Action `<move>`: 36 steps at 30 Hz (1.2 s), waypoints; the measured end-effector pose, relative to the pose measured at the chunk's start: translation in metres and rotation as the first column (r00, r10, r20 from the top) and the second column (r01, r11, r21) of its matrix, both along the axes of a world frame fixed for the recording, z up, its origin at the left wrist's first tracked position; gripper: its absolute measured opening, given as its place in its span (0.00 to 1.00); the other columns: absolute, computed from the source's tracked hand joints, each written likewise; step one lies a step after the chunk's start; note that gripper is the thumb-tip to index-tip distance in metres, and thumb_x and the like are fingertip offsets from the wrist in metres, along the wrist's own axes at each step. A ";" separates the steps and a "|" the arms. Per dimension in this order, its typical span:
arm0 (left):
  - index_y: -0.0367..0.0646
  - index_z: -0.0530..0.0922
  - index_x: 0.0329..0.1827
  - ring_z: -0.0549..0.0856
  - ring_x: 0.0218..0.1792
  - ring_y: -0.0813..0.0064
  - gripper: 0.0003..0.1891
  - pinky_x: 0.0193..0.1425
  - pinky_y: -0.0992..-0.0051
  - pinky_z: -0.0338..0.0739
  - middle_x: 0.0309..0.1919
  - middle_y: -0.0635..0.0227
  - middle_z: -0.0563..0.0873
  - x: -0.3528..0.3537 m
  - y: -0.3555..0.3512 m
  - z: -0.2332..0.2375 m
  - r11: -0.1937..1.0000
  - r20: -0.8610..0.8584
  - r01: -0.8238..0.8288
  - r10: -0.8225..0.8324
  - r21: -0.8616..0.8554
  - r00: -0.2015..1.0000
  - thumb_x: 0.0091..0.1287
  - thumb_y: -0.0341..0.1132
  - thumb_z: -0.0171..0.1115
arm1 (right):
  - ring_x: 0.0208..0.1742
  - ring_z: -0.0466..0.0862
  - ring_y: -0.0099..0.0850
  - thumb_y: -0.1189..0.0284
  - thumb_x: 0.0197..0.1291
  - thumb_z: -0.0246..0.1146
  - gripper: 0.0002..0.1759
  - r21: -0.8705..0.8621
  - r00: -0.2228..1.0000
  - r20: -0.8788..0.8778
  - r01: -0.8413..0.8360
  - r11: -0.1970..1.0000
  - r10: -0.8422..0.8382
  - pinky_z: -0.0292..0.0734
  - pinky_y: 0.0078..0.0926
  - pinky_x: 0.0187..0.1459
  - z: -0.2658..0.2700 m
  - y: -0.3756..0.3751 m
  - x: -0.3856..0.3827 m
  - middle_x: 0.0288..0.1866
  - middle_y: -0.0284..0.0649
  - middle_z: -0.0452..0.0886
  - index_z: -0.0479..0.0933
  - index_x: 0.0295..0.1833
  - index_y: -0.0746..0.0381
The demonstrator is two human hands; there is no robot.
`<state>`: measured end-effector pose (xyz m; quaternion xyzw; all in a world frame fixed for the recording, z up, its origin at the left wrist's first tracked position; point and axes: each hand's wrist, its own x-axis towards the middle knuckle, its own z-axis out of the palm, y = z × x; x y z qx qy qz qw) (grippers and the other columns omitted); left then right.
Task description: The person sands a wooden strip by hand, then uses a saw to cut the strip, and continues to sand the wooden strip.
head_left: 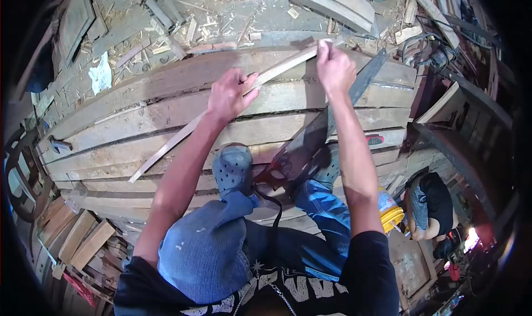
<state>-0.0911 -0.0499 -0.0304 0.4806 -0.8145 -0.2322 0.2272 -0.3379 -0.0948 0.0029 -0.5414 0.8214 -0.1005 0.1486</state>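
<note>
A long, thin wooden strip (288, 67) runs diagonally over the planks, its lower end at the left and its upper end under my right hand. My left hand (230, 96) is closed around the strip near its middle. At the upper end, my right hand (336, 71) grips the strip with the thumb laid along it. A handsaw (369, 74) lies slanted between my feet and beyond my right wrist; its reddish handle is near my left clog (231, 169). My right forearm hides part of the blade.
Broad wooden planks (183, 119) lie under my feet. Beyond them, wood chips and offcuts (213, 25) litter the floor. A small red-handled tool (375, 140) rests right of my forearm. A yellow bucket (392, 213) and another person (432, 205) are at the right; stacked wood (83, 241) sits lower left.
</note>
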 end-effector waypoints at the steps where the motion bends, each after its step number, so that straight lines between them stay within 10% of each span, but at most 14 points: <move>1: 0.47 0.87 0.50 0.77 0.28 0.73 0.19 0.27 0.70 0.75 0.28 0.71 0.74 0.001 0.001 0.000 1.000 -0.016 0.011 -0.011 0.003 1.000 0.53 0.38 0.75 | 0.29 0.85 0.53 0.50 0.68 0.57 0.23 0.004 0.995 0.022 0.095 0.995 -0.095 0.80 0.49 0.35 -0.002 0.001 0.000 0.24 0.54 0.82 0.87 0.41 0.58; 4: 0.47 0.87 0.50 0.77 0.28 0.73 0.19 0.27 0.70 0.75 0.28 0.71 0.73 -0.003 -0.004 0.003 1.000 -0.022 0.010 -0.010 0.017 1.000 0.54 0.38 0.75 | 0.26 0.85 0.52 0.50 0.68 0.56 0.25 -0.085 0.987 -0.025 -0.161 0.983 0.160 0.79 0.49 0.31 -0.008 0.028 0.031 0.23 0.53 0.82 0.86 0.34 0.60; 9: 0.48 0.87 0.50 0.77 0.28 0.73 0.19 0.28 0.70 0.75 0.28 0.70 0.73 0.001 0.000 0.000 1.000 -0.024 0.012 -0.011 0.024 1.000 0.54 0.38 0.75 | 0.24 0.84 0.52 0.50 0.68 0.57 0.26 0.024 0.992 0.078 0.100 0.995 -0.101 0.79 0.48 0.29 0.004 0.003 0.001 0.20 0.54 0.81 0.86 0.34 0.60; 12: 0.47 0.88 0.49 0.77 0.28 0.72 0.18 0.28 0.70 0.76 0.29 0.70 0.73 -0.004 -0.001 0.004 1.000 -0.027 0.005 -0.004 0.024 1.000 0.55 0.38 0.75 | 0.22 0.84 0.51 0.50 0.68 0.56 0.25 -0.070 0.976 0.029 -0.214 0.974 0.217 0.79 0.47 0.29 0.001 0.029 0.039 0.20 0.54 0.80 0.87 0.34 0.59; 17: 0.44 0.87 0.48 0.77 0.27 0.71 0.18 0.28 0.70 0.75 0.29 0.70 0.73 0.000 -0.001 0.001 0.999 -0.039 0.004 -0.002 0.035 0.999 0.55 0.39 0.75 | 0.24 0.84 0.51 0.51 0.68 0.56 0.25 -0.007 0.997 -0.020 0.079 0.997 -0.079 0.79 0.48 0.30 0.002 -0.003 -0.002 0.20 0.53 0.81 0.87 0.35 0.60; 21: 0.45 0.88 0.47 0.77 0.28 0.70 0.17 0.28 0.68 0.74 0.29 0.69 0.73 -0.002 -0.002 0.002 1.000 -0.016 0.002 -0.002 0.031 1.000 0.55 0.40 0.75 | 0.20 0.83 0.51 0.54 0.67 0.58 0.25 -0.162 0.958 -0.057 -0.288 0.944 0.282 0.80 0.48 0.28 -0.013 0.036 0.031 0.19 0.53 0.81 0.86 0.32 0.65; 25: 0.45 0.88 0.45 0.78 0.28 0.70 0.17 0.28 0.67 0.74 0.28 0.69 0.73 -0.001 0.000 -0.001 1.000 -0.039 -0.009 0.010 0.027 0.999 0.54 0.40 0.76 | 0.20 0.83 0.50 0.54 0.67 0.58 0.26 0.197 1.000 0.021 -0.004 0.980 0.000 0.79 0.47 0.27 0.014 0.002 0.000 0.18 0.53 0.80 0.85 0.29 0.65; 28: 0.44 0.87 0.46 0.78 0.28 0.70 0.18 0.29 0.68 0.76 0.28 0.70 0.73 -0.003 -0.005 0.003 0.999 -0.061 -0.031 0.033 0.034 0.998 0.54 0.40 0.76 | 0.20 0.83 0.51 0.53 0.69 0.57 0.26 -0.147 0.996 0.003 -0.084 0.986 0.086 0.79 0.46 0.26 -0.006 0.023 0.029 0.19 0.53 0.80 0.86 0.30 0.62; 34: 0.52 0.86 0.48 0.80 0.32 0.69 0.17 0.30 0.66 0.78 0.32 0.70 0.75 0.002 0.003 -0.007 1.000 -0.013 -0.011 0.011 0.018 1.000 0.56 0.43 0.72 | 0.26 0.85 0.52 0.49 0.67 0.57 0.22 0.118 0.995 0.098 -0.005 0.993 -0.007 0.80 0.48 0.31 0.009 0.023 0.033 0.22 0.52 0.82 0.88 0.40 0.54; 36: 0.52 0.86 0.48 0.80 0.31 0.69 0.16 0.30 0.66 0.78 0.32 0.70 0.76 0.001 0.001 -0.007 1.000 -0.005 -0.010 0.010 0.020 1.000 0.56 0.43 0.72 | 0.23 0.84 0.51 0.51 0.67 0.58 0.23 -0.098 0.982 0.142 -0.113 0.989 0.126 0.79 0.48 0.27 0.003 0.039 0.067 0.20 0.52 0.81 0.86 0.34 0.59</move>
